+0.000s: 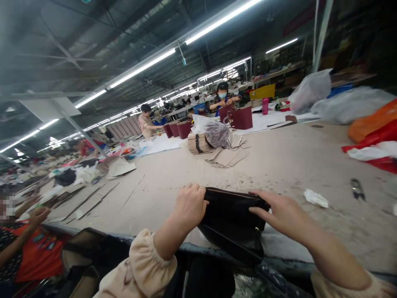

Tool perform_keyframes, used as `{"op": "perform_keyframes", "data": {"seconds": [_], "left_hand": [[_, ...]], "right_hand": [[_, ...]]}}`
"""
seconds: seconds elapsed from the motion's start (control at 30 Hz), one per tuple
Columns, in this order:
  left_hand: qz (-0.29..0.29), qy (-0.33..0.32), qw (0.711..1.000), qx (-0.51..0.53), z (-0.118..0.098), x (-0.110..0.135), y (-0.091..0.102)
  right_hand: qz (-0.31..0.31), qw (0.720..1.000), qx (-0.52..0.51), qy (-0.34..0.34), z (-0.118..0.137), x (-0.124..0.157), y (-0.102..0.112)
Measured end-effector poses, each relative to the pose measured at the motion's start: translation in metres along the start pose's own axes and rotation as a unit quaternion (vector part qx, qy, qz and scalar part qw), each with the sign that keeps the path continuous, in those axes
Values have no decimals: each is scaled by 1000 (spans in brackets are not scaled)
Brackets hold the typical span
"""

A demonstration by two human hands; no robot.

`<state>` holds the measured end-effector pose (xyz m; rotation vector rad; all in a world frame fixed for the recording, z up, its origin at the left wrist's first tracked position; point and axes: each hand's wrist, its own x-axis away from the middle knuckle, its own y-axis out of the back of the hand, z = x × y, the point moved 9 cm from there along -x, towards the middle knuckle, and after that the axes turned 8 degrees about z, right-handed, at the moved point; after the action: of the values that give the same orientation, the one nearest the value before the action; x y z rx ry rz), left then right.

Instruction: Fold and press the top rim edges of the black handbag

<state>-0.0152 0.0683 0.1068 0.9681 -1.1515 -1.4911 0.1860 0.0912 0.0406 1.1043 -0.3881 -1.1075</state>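
Note:
A black handbag [231, 223] stands at the near edge of the big worktable [279, 165]. My left hand [190, 205] is closed in a fist on the bag's top left rim. My right hand [277, 213] lies over the top right corner, with the fingers stretched along the rim and the thumb pressed on the bag's side. The bag's lower part hangs over the table edge.
A crumpled white scrap [315, 198] and small metal snips [357, 188] lie right of the bag. Stacked cardboard pieces [228, 157] and a plastic bag [214, 131] sit mid-table. Maroon bags [241, 117] stand far back by two workers. Another person in orange [27, 248] sits at my left.

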Motion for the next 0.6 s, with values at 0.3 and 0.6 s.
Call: {"op": "perform_keyframes", "data": {"seconds": [0.3,0.6], "left_hand": [[14,-19,991,128,4,-9,-12],[95,-238,925,280,-18,25,-12]], "right_hand": [[5,998,-49,26,-18,-25,-7],[4,998,-59,-10,-22,-25,-9]]}}
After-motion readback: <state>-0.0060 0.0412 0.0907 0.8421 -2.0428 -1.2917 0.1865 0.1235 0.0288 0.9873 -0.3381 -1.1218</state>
